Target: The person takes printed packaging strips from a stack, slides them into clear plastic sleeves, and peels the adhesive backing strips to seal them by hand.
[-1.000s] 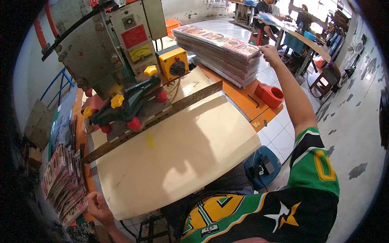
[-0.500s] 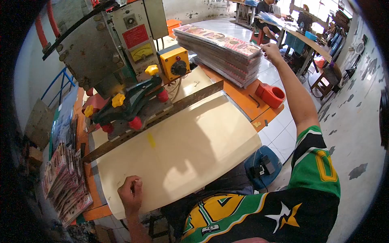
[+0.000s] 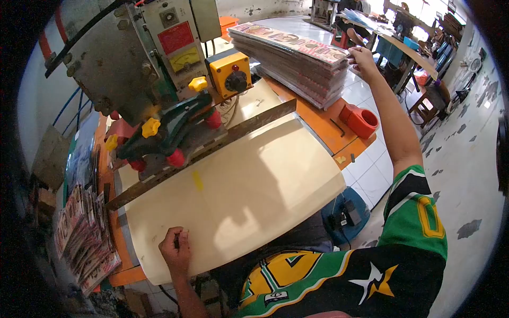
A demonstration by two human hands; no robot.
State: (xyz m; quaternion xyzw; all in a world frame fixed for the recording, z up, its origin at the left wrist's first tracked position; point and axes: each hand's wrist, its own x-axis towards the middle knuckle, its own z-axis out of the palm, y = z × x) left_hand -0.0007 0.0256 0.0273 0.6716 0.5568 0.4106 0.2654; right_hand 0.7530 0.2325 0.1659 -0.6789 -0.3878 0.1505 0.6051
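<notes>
My right hand (image 3: 362,61) is stretched out to the near right corner of a tall stack of printed plastic sheets (image 3: 297,63). Its fingers are pinched at the edge of the top printed sheet (image 3: 289,40). My left hand (image 3: 176,249) rests over the lower left of a cream work surface (image 3: 249,185), with its fingers curled in. A dark spot shows between those fingers, too small to name. Behind the surface stands a press machine (image 3: 175,127) with yellow knobs and a long metal bar (image 3: 212,153) across the front.
A fanned pile of printed sheets (image 3: 87,238) lies at the left. On the orange table (image 3: 339,135) at the right are a red tape dispenser (image 3: 358,123) and a black hex key (image 3: 338,127). A blue stool (image 3: 339,228) holds a black adapter. Another person sits at the back.
My right hand has stayed at the stack's corner, its fingers shifting slightly. My left hand has moved a little to the right. The whole view has tilted slightly.
</notes>
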